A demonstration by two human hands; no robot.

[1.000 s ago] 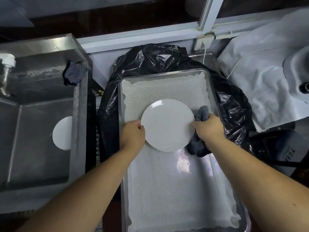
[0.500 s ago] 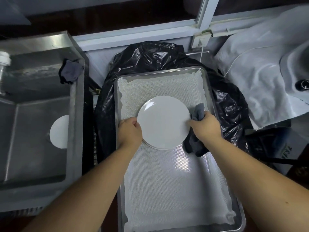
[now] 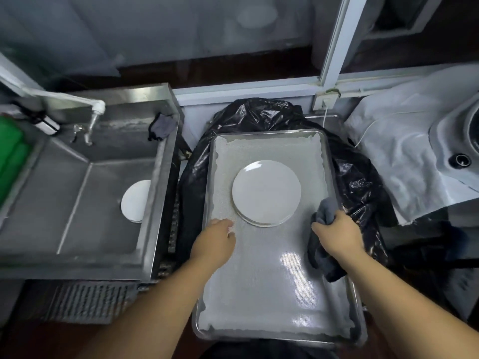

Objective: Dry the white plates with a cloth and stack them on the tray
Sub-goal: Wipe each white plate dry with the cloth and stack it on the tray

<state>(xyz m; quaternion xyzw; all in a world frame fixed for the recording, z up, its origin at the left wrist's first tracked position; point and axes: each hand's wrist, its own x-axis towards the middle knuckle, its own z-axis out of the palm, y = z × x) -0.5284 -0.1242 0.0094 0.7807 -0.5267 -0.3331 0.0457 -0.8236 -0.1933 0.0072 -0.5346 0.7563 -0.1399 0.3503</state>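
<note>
Having let go, both hands [image 3: 215, 240] left the plates [image 3: 266, 192].

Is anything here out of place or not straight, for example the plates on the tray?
Slightly. The top white plate sits a little off-centre on the stack, so rims of lower plates peek out at its near edge. The tray rests on a crumpled black plastic bag. Nothing looks spilled or broken.

A single wide-angle head view looks steeply down and forward from above the person's forearms. It sits close over the metal tray [image 3: 329, 161] at centre, with the steel sink [image 3: 155, 203] at its left edge and a window frame [image 3: 334, 42] across the top.
</note>
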